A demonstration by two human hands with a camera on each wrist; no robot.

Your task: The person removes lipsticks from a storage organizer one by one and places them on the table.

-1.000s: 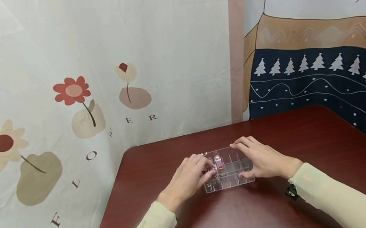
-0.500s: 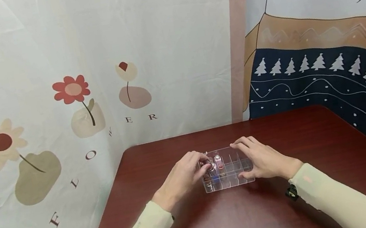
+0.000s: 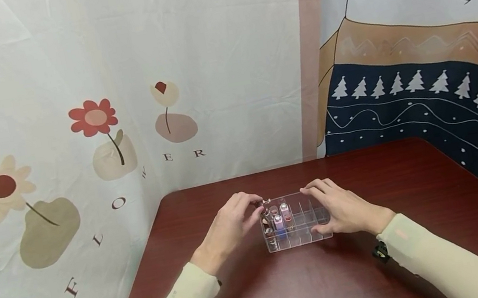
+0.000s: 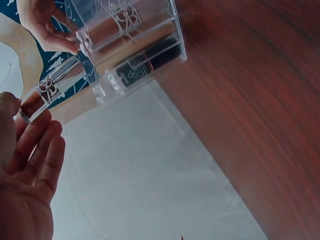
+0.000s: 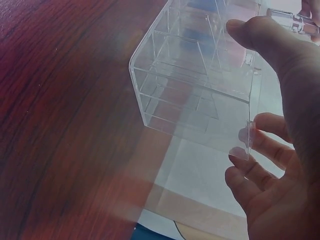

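Note:
A clear compartmented organizer (image 3: 308, 223) (image 5: 195, 85) stands on the dark red table (image 3: 383, 272). Several lipstick tubes (image 3: 278, 222) stand upright in its left compartments; the right ones hold nothing. My left hand (image 3: 253, 209) is at the organizer's back-left corner. There it pinches a clear-capped lipstick tube (image 4: 50, 87) between thumb and fingers, at the box's edge. My right hand (image 3: 346, 210) (image 5: 285, 125) grips the organizer's right end, thumb on the near wall and fingers over the far wall.
Printed cloth backdrops hang close behind the table: a flower print (image 3: 94, 120) on the left, a dark blue tree print (image 3: 422, 81) on the right. The table's left edge (image 3: 145, 270) runs near my left forearm.
My left hand has drawn back to the left, off the organizer's left compartments, uncovering the standing tubes. The right hand and the organizer have stayed put.

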